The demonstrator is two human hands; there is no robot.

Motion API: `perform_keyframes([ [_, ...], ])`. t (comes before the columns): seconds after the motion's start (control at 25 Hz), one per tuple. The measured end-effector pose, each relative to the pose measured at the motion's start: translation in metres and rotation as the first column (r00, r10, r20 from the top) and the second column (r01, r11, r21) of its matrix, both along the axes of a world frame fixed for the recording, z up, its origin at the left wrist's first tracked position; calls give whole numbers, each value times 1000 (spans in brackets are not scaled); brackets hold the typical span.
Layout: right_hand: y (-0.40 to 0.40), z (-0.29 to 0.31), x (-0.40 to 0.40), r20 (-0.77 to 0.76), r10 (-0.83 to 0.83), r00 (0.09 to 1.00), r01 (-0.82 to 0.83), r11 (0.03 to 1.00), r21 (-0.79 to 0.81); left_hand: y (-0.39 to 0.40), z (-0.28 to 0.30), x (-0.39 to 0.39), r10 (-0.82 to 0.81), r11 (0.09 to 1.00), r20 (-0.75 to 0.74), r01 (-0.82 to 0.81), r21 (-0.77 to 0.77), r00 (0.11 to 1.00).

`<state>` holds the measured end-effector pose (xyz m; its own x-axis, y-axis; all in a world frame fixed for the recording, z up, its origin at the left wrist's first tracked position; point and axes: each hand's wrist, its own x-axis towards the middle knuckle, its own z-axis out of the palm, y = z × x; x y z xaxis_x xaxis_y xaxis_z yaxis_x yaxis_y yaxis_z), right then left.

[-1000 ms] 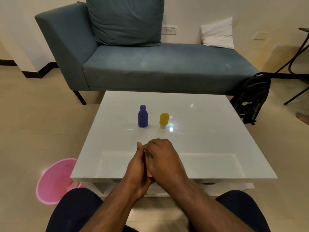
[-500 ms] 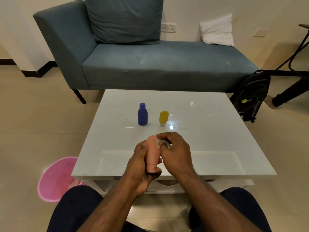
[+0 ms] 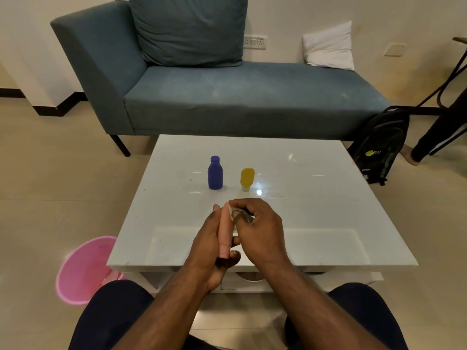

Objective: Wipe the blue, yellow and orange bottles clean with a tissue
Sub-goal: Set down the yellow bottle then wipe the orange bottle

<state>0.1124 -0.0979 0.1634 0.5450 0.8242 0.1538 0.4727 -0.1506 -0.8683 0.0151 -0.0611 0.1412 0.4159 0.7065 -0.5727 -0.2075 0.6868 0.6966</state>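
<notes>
I see: left hand point(image 3: 211, 245) clamped on orange bottle point(image 3: 225, 232) — right hand point(image 3: 257, 229) pinching tissue point(image 3: 231, 210) against it.

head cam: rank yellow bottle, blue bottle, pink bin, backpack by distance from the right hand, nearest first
1. yellow bottle: on the table just beyond the right hand.
2. blue bottle: beside the yellow one, further left.
3. pink bin: on the floor, left of the table.
4. backpack: far right, against the sofa.

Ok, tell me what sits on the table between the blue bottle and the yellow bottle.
Nothing. In the head view the blue bottle and yellow bottle stand apart, with only bare white table between them.
</notes>
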Motion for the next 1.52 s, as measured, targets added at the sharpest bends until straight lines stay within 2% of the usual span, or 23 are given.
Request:
perform_keyframes([
  [0.2,-19,-12,-21,153,161,975,-155,987,-51,-3,4,-1,20,997,97,-13,-79,995],
  [0.32,-2,-4,-5,190,117,975,-111,993,-40,-6,2,2,10,996,74,-3,-89,997],
  [0.4,2,2,-3,204,75,976,-71,997,-30,-8,5,4,20,994,112,-7,-113,993],
  [0.56,-17,6,-25,263,202,943,-188,979,-77,-7,9,3,80,987,241,-44,-153,967],
  [0.72,1,3,4,269,111,957,-92,993,-80,-7,0,8,49,994,97,-39,-103,994],
  [0.88,-7,2,-27,288,126,949,-98,989,-109,-6,8,8,84,985,234,-44,-168,969],
  [1.0,-2,2,-9,318,173,932,-144,983,-115,-2,5,8,41,992,178,-19,-125,983],
  [1.08,4,7,9,296,112,949,-91,992,-83,-2,3,8,34,995,131,-21,-102,991],
  [1.16,-3,11,2,290,93,953,-78,995,-61,-2,4,6,32,992,152,-14,-124,988],
  [1.24,-19,8,-19,313,169,935,-153,985,-77,-1,4,3,67,982,211,-27,-184,975],
  [1.32,-25,3,-20,323,253,912,-224,967,-125,-1,0,0,72,978,209,-28,-207,975],
  [1.52,-9,-5,-2,273,106,956,-89,993,-74,-9,-9,-5,40,980,176,-5,-197,983],
])
